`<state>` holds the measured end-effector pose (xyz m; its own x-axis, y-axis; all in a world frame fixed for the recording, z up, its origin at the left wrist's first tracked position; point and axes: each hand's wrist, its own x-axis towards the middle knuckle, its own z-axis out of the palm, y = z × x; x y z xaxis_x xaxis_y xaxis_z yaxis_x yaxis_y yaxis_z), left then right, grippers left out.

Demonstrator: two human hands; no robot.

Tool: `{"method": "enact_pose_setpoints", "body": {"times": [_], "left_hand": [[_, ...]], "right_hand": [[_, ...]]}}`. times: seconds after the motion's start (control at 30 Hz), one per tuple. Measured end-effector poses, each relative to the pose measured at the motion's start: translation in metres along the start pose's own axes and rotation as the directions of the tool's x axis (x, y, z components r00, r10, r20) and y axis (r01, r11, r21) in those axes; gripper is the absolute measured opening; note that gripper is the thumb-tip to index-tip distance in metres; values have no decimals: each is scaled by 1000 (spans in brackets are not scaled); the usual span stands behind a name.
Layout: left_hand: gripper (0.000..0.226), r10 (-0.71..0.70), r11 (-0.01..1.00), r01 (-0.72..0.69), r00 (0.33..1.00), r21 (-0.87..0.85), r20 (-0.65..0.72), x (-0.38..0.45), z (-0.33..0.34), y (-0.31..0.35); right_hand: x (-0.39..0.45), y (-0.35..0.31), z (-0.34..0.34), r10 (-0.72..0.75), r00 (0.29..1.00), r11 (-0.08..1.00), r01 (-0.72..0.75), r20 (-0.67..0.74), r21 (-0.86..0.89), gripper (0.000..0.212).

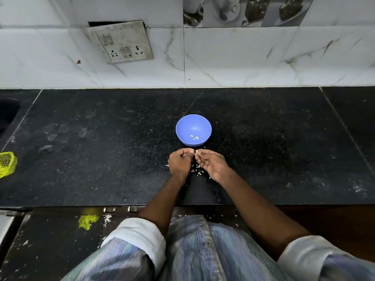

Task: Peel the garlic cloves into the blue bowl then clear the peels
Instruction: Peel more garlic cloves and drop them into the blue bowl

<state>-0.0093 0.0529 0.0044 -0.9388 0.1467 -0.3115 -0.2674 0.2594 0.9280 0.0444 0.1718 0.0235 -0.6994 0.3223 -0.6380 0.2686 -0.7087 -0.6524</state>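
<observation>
Fingers [183,152] of the left hand [179,163] curled inward, thumb tip meeting the thumb and fingertips of the right hand [211,163], both pinching a small pale garlic clove [196,152] between them; too small to tell how much skin remains on it. Right-hand fingers bent and gathered toward that same point. Both hands just in front of the blue bowl [182,126], near its front rim but apart from it. Inside the bowl, three peeled cloves [194,137] lying close together at the bottom. Below and between the hands, a scatter of white peels [196,170] on the black counter [101,159], with a few stray flakes farther right. At the counter's far left edge, a piece of yellow mesh netting [7,164]; another yellow scrap [87,221] on the floor below, among more white flecks. Behind, a white tiled wall with a grimy switch plate [121,42] hanging tilted.
</observation>
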Motion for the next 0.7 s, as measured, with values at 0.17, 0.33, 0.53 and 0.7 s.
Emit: {"method": "enact_pose_setpoints", "body": {"times": [0.17, 0.33, 0.53, 0.7], "left_hand": [[8, 116, 983, -123, 991, 138, 62, -8, -5, 6], [7, 173, 974, -179, 983, 139, 56, -11, -5, 6], [6, 167, 979, -174, 983, 102, 70, -17, -5, 9], [7, 185, 974, -193, 979, 116, 81, -18, -6, 9]], "right_hand": [[-2, 3, 1, -63, 997, 996, 60, -42, -67, 19], [-4, 5, 2, -87, 996, 991, 83, -33, -106, 18], [-6, 9, -5, -189, 982, 959, 185, -1, -213, 15], [-5, 10, -9, -235, 972, 940, 228, 2, -254, 14]]}}
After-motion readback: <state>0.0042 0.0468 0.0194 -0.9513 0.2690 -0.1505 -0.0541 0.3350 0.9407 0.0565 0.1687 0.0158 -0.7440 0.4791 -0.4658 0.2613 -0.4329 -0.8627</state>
